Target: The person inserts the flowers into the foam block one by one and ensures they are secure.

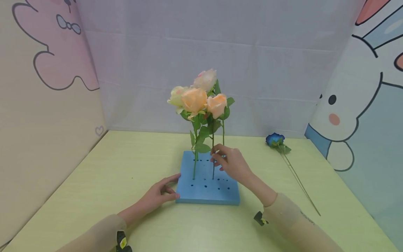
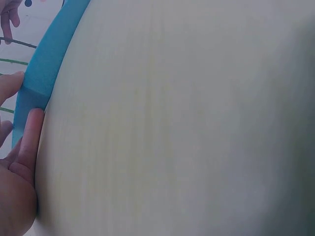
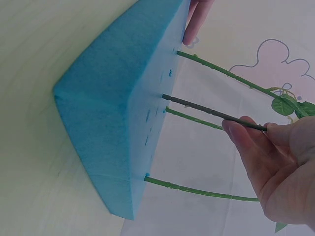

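A blue foam block (image 1: 207,196) with holes in its top lies on the table. Thumb and fingers of my right hand (image 1: 233,163) pinch a dark stem (image 3: 199,107), whose lower end stands in one of the holes. That stem leads up to the smaller peach rose (image 1: 217,106). Beside it, on green stems in the block, are a larger peach rose (image 1: 194,100), a pale yellow rose (image 1: 176,97) and a pinkish-white flower (image 1: 206,80). My left hand (image 1: 159,191) touches the block's left side with extended fingers, at the near corner.
To the right, a blue rose (image 1: 275,139) with a long thin stem lies on the pale yellow table (image 1: 141,227). A light cloth wall (image 1: 135,70) closes off the back, and panels with cartoon drawings stand at both sides.
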`<state>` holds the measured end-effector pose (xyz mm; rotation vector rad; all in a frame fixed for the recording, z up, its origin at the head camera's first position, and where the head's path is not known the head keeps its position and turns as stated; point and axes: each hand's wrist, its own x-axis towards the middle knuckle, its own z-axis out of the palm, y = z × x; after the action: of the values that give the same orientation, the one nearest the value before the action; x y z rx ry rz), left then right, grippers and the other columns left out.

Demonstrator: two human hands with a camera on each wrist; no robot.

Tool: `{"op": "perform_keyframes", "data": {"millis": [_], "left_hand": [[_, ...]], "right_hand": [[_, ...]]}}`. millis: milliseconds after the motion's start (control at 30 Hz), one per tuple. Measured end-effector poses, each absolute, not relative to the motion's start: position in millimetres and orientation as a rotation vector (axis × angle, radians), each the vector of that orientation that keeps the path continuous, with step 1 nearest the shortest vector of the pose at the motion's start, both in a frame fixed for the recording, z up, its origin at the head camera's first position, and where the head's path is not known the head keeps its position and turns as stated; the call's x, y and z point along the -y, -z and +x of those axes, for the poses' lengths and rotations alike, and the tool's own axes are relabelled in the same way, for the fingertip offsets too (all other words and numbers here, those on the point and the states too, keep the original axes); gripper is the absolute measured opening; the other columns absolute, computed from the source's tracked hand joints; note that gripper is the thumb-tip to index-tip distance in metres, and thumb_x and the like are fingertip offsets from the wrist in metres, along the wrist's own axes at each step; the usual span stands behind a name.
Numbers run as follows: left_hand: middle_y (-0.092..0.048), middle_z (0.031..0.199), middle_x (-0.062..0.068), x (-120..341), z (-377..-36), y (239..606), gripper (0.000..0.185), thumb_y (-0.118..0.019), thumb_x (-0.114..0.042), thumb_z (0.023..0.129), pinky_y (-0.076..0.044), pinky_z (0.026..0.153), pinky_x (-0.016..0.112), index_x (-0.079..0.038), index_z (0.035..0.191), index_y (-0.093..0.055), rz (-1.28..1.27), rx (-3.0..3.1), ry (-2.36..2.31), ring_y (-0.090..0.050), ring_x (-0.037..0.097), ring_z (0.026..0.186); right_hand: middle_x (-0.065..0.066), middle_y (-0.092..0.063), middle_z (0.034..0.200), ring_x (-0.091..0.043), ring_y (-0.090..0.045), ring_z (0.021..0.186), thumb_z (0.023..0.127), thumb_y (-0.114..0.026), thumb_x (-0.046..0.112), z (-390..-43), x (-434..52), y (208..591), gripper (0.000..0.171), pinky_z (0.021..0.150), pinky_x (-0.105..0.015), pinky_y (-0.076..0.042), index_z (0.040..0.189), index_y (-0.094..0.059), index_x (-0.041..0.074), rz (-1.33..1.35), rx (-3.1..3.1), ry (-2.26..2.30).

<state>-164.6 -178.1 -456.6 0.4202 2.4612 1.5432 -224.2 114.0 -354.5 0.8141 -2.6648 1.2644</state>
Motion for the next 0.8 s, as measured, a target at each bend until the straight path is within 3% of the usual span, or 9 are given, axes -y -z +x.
{"op": "perform_keyframes", "data": {"millis": [400, 800], "left_hand": [[-0.041, 0.155, 0.013, 179.6, -165.2, 457.7, 0.072, -0.073, -0.029, 0.089, -0.046, 0.069, 0.022, -0.021, 0.152, -0.040, 0.406, -2.472, -1.524, -0.063, 0.007, 0.093], [-0.042, 0.155, 0.014, 178.7, -166.1, 456.0, 0.073, -0.074, -0.029, 0.089, -0.046, 0.070, 0.022, -0.020, 0.152, -0.039, 0.413, -2.470, -1.523, -0.063, 0.006, 0.092]], "right_hand": [[-0.019, -0.075, 0.094, -0.032, -0.075, 0.079, 0.102, -0.053, 0.011, -225.1, -113.5, 356.9, 0.010, 0.057, -0.024, -0.056, 0.104, -0.062, 0.008, 0.825, 2.656, -1.292], [-0.019, -0.075, 0.095, -0.032, -0.075, 0.079, 0.102, -0.053, 0.011, -226.8, -114.2, 359.3, 0.010, 0.057, -0.023, -0.055, 0.105, -0.062, 0.009, 0.833, 2.646, -1.289]]}}
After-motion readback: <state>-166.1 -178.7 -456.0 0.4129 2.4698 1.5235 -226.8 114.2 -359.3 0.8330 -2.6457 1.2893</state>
